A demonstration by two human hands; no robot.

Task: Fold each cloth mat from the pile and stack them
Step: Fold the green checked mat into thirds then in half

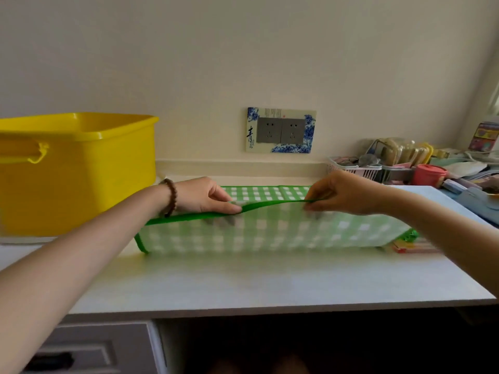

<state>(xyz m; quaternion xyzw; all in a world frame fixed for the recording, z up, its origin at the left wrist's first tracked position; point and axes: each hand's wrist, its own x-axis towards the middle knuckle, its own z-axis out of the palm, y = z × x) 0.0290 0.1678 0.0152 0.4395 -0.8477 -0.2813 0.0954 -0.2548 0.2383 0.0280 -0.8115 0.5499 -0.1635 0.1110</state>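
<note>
Cloth mat point(270, 233), green-and-white check with a solid green border, spread lengthwise across the back of a white desk point(243, 282), close to the wall. Far strip lying flat on the desk surface. Near part lifted, its green-bound long edge held up over the flat strip, its left end curling down to the desk. Lifted part blurred.

Desk running the full width of the view, with a dark knee space below and a grey drawer front point(81, 346) at lower left.

Large yellow plastic tub point(81, 179) with a side handle, standing on the left of the desk, just beside the mat's left end.

Two bare forearms reaching in from the lower corners. Left hand point(205, 195) pinching the raised green edge between thumb and curled fingers, left of the mat's middle. Right hand point(343, 193) pinching the same edge further right, fingertips tucked under the cloth. Hands well apart along the edge.

Blue-and-white decorated socket plate point(280, 130) on the wall above the mat, holding two grey sockets.

Pale slatted basket point(359, 168) of odds and ends at the back right, near a small red lidded pot point(429, 175).

Thin pink and red edges point(413, 248), blurred, showing under the mat's right end; impossible to tell what.

Brown bead bracelet point(170, 197) on the left wrist.
</note>
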